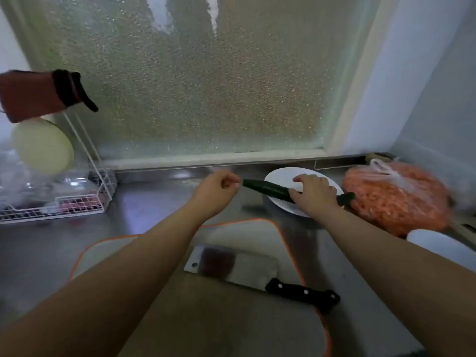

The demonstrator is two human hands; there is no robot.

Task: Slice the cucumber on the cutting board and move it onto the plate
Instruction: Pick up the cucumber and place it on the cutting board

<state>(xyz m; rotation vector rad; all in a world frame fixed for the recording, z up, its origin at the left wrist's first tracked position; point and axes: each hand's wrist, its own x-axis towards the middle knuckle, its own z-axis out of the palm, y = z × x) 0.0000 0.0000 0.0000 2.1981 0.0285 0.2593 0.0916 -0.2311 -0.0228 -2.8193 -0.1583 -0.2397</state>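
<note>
Over the plate (280, 176), right hand (315, 195) grips the cucumber (268, 189), left hand (219, 188) curled empty; loose grip could drop it

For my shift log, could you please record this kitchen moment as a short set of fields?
cucumber: whole, uncut, lying across the plate
plate: white, behind the cutting board
right hand: grips the cucumber
left hand: fingers curled, holds nothing, near the cucumber's tip
cleaver: flat on the cutting board, untouched
slicing: not begun
</note>
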